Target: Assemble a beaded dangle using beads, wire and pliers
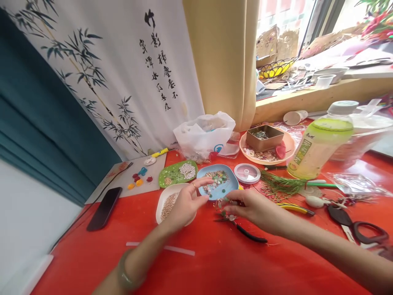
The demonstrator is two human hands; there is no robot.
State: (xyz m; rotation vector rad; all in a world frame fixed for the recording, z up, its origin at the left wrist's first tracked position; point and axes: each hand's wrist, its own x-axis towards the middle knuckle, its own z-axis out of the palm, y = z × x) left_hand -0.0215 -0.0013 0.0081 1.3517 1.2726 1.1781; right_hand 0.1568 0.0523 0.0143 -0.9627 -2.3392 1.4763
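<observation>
My left hand (184,201) reaches over the white dish (159,211) of gold beads, its fingers stretched toward the blue plate (227,191). Thumb and forefinger are apart, and nothing shows between them. Green, clear and gold beads (219,177) lie in that plate. Just in front of it, my right hand (248,208) has its fingers closed around a beaded piece (223,205) with green and clear beads. Its exact shape is partly covered by the fingers. Below that hand, pliers with black handles (250,235) lie on the red table.
A green plate of beads (176,174) and a black phone (104,209) are on the left. Beyond the right hand lie yellow-handled pliers (294,208), scissors (368,232), green wires (282,184) and a drink bottle (322,143). A translucent strip (179,250) lies in front.
</observation>
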